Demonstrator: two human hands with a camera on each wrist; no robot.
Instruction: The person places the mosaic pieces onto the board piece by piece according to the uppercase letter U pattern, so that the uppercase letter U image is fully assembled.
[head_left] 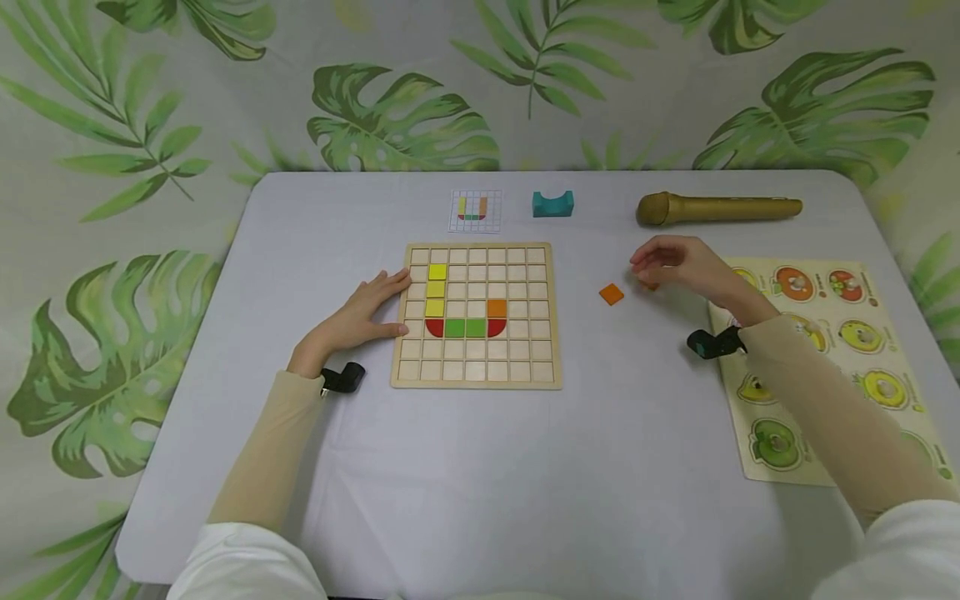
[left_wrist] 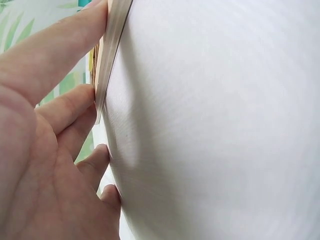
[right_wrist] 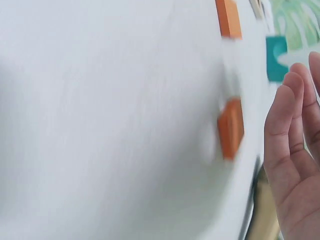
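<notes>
My left hand [head_left: 356, 315] rests at the left edge of a wooden grid board [head_left: 480, 383], thumb and fingertips against its side. On the board lie three yellow squares [head_left: 436, 289], two green squares [head_left: 465, 327], two red rounded corner tiles [head_left: 497, 327] and one orange square [head_left: 496, 308], together in a partial U. To the right, my right hand [head_left: 678, 267] hovers over an orange tile [right_wrist: 230, 129], its fingers loosely bent and apart from the tile in the right wrist view. Another orange tile [head_left: 611, 294] lies on the table between that hand and the board.
Behind the board lie a small pattern card [head_left: 475, 211] showing a U, and a teal notched block [head_left: 552, 204]. A gold microphone-shaped object [head_left: 720, 209] is at the back right. Under the right forearm sits a fruit puzzle board [head_left: 776, 442].
</notes>
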